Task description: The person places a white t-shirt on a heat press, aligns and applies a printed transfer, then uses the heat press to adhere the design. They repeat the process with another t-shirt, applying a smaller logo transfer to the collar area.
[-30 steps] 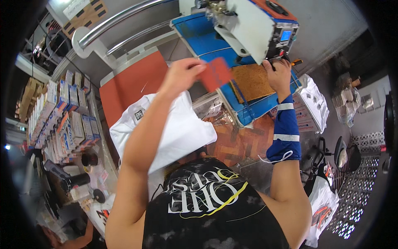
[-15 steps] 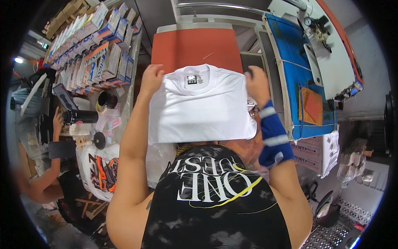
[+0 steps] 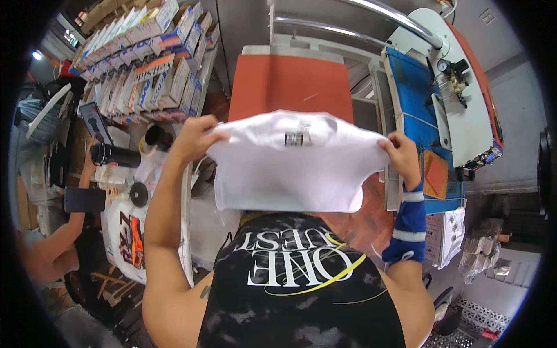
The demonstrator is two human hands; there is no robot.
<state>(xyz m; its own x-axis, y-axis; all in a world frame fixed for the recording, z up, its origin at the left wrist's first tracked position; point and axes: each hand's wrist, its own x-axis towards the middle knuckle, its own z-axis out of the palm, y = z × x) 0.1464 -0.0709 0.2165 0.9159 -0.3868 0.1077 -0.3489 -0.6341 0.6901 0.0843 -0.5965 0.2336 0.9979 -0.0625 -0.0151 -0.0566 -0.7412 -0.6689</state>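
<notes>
A white T-shirt (image 3: pixel 284 174) is stretched between my two hands, its neckline with a dark printed label facing up. My left hand (image 3: pixel 200 139) pinches the shirt's left shoulder or sleeve, thumb pointing inward. On the other side my right hand (image 3: pixel 403 155) grips the opposite sleeve edge between thumb and fingers; a blue band with pale stripes covers that forearm. The shirt's lower edge hangs near my chest. Behind its collar is an orange-red flat platen (image 3: pixel 290 84), partly hidden by the shirt.
Rows of narrow boxes (image 3: pixel 156 87) stand at the far left. Nearer are a black cylinder (image 3: pixel 116 155), a dark cup (image 3: pixel 158 137) and a printed shirt (image 3: pixel 125 238). Another person's arm (image 3: pixel 67 238) is at the left edge. A blue board (image 3: pixel 415 110) and a white machine (image 3: pixel 470 104) stand right.
My hands have moved apart and toward me, drawing the shirt's shoulders outward and off the platen. The shirt is now stretched wider across the top, and the view has shifted slightly.
</notes>
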